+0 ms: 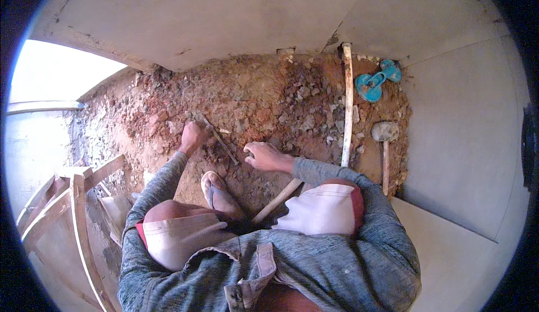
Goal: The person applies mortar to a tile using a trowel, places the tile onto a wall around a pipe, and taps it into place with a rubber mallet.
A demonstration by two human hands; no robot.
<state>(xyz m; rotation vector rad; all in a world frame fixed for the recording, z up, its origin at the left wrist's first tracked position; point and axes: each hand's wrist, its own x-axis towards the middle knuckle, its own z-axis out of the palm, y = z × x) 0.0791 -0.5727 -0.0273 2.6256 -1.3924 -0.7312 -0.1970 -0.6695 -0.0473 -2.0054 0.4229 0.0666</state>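
My left hand (194, 137) is low over the reddish soil and stones, its fingers bent closed and pointing away from me. A greyish lump shows at the fingertips; I cannot make out what they hold. Touching or just beside that hand, a thin grey rod (225, 146) slants down to the right. My right hand (266, 156) hovers at or just above the dirt, right of the rod's lower end. Its fingers are loosely bent, thumb apart from them, with nothing visible between.
A white pipe (348, 104) crosses the ground at right. Beyond it are a turquoise double suction lifter (377, 81) and a mallet (385, 132). A wooden handle (278, 201) lies by my knees. Wooden framing (78, 216) stands left; grey panels (460, 127) enclose the right.
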